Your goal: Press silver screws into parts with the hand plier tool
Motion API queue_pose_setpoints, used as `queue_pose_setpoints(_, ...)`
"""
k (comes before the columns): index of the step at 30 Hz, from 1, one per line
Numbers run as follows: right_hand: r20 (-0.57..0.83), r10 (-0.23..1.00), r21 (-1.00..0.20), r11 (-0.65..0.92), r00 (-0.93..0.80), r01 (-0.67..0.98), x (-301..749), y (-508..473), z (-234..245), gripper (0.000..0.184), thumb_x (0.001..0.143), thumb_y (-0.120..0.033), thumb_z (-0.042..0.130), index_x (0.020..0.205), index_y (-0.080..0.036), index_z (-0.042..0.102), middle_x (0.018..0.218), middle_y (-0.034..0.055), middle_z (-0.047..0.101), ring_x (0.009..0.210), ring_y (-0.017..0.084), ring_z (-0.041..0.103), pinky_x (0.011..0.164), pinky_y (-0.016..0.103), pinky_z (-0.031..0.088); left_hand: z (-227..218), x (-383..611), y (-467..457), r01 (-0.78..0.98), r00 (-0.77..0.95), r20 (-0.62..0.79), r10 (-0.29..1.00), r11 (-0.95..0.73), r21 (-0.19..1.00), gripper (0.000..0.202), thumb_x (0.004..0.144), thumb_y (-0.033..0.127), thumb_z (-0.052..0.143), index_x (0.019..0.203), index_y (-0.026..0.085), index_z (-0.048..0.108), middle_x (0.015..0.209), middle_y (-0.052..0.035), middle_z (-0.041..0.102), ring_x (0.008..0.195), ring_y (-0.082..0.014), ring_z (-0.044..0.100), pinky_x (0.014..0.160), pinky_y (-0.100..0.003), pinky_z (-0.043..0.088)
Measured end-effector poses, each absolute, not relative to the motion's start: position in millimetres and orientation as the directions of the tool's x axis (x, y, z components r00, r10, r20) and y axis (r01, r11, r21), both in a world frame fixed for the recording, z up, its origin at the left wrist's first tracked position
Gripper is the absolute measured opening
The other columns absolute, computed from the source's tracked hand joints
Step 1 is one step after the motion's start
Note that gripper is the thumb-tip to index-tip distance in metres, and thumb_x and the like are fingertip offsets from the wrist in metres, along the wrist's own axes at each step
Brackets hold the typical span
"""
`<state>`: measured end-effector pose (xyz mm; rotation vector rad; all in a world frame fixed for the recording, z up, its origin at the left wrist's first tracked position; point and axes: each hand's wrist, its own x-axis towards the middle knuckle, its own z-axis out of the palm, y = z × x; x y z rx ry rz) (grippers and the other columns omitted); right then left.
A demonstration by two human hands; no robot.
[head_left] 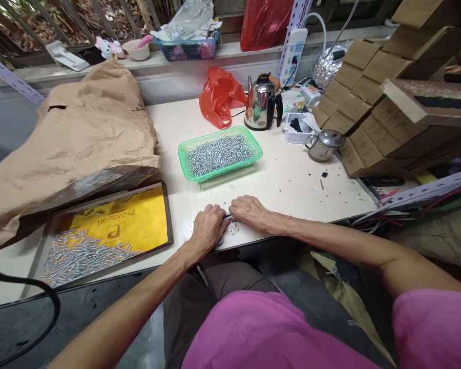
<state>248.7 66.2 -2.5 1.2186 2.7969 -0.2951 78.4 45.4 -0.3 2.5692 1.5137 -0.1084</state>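
Note:
My left hand (209, 226) and my right hand (249, 211) rest together at the near edge of a pale table (292, 184). Their fingers are curled and pinched round a small metal part (227, 217) between them. A little heap of small silvery parts (232, 228) lies on the table just under the hands. Behind them stands a green plastic basket (219, 153) filled with many small silver metal parts. To my left a flat tray with a yellow sheet (111, 228) holds a pile of similar silver parts (80, 255).
Big brown paper sacks (80, 128) lie at the left. At the back are a red plastic bag (219, 96), a steel kettle (260, 102) and a small metal pot (325, 145). Stacked cardboard boxes (376, 102) fill the right. A power strip (294, 51) hangs behind.

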Motion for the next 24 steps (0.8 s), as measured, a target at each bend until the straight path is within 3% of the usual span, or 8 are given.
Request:
queue_pose_setpoints(4, -0.137, 0.735, -0.149, 0.647, -0.664, 0.747, 252.0, 67.9, -4.5, 0.022, 0.092, -0.033, 0.055, 0.098, -0.013, 0.064, 0.095, 0.0100, 0.063, 0.091, 0.020, 0.057, 0.074, 0.030, 0.037, 2.2, 77.2, 45.4, 0.874, 0.485, -0.148, 0.862, -0.473, 0.107, 0.024, 0.091, 0.037, 0.050, 0.094, 0.017, 0.065, 0.095, -0.0099, 0.062, 0.096, -0.0249, 0.054, 0.076, -0.034, 0.045)
queue_pose_setpoints(9, -0.180, 0.670, -0.197, 0.693, -0.720, 0.694, 266.4, 80.3, 10.0, 0.044, 0.083, -0.055, 0.061, 0.101, -0.015, 0.067, 0.099, 0.0101, 0.062, 0.092, 0.022, 0.057, 0.071, 0.028, 0.037, -2.2, 76.0, 26.4, 0.877, 0.471, -0.059, 0.880, -0.461, 0.134, 0.037, 0.088, 0.031, 0.056, 0.120, 0.014, 0.056, 0.116, -0.0146, 0.060, 0.109, -0.0282, 0.053, 0.086, -0.039, 0.047)
queue_pose_setpoints(12, -0.163, 0.699, -0.201, 0.667, -0.696, 0.717, 269.2, 87.3, 9.4, 0.032, 0.094, -0.042, 0.049, 0.101, -0.016, 0.068, 0.099, 0.0094, 0.063, 0.089, 0.019, 0.058, 0.071, 0.027, 0.036, -13.8, 83.6, 3.1, 0.860, 0.469, 0.054, 0.881, -0.470, 0.200, 0.041, 0.089, 0.022, 0.054, 0.128, 0.010, 0.051, 0.138, -0.0194, 0.048, 0.131, -0.0311, 0.040, 0.104, -0.044, 0.038)
queue_pose_setpoints(15, -0.101, 0.769, -0.125, 0.620, -0.632, 0.774, 265.1, 96.1, 0.3, 0.021, 0.093, -0.027, 0.051, 0.097, -0.015, 0.068, 0.101, 0.0096, 0.064, 0.091, 0.019, 0.057, 0.075, 0.028, 0.035, -25.2, 93.9, -18.0, 0.771, 0.561, 0.093, 0.823, -0.560, 0.305, 0.043, 0.092, 0.028, 0.051, 0.131, 0.011, 0.049, 0.143, -0.0169, 0.046, 0.138, -0.0319, 0.032, 0.110, -0.048, 0.032)
queue_pose_setpoints(21, -0.061, 0.814, -0.087, 0.573, -0.578, 0.815, 248.5, 112.1, 3.0, 0.016, 0.089, -0.027, 0.057, 0.092, -0.016, 0.069, 0.098, 0.0089, 0.066, 0.096, 0.022, 0.054, 0.079, 0.032, 0.031, -32.8, 100.2, -34.3, 0.711, 0.566, 0.124, 0.815, -0.559, 0.426, 0.047, 0.091, 0.038, 0.052, 0.133, 0.018, 0.047, 0.141, -0.0134, 0.049, 0.137, -0.0311, 0.036, 0.113, -0.054, 0.027)
queue_pose_setpoints(24, -0.029, 0.696, -0.086, 0.713, -0.717, 0.696, 223.2, 95.4, 14.5, 0.016, 0.089, -0.027, 0.058, 0.093, -0.017, 0.069, 0.098, 0.0096, 0.064, 0.094, 0.022, 0.051, 0.076, 0.032, 0.031, -35.8, 99.8, -36.0, 0.709, 0.564, 0.141, 0.813, -0.565, 0.421, 0.054, 0.089, 0.039, 0.056, 0.135, 0.015, 0.044, 0.143, -0.0160, 0.047, 0.139, -0.0336, 0.032, 0.113, -0.054, 0.025)
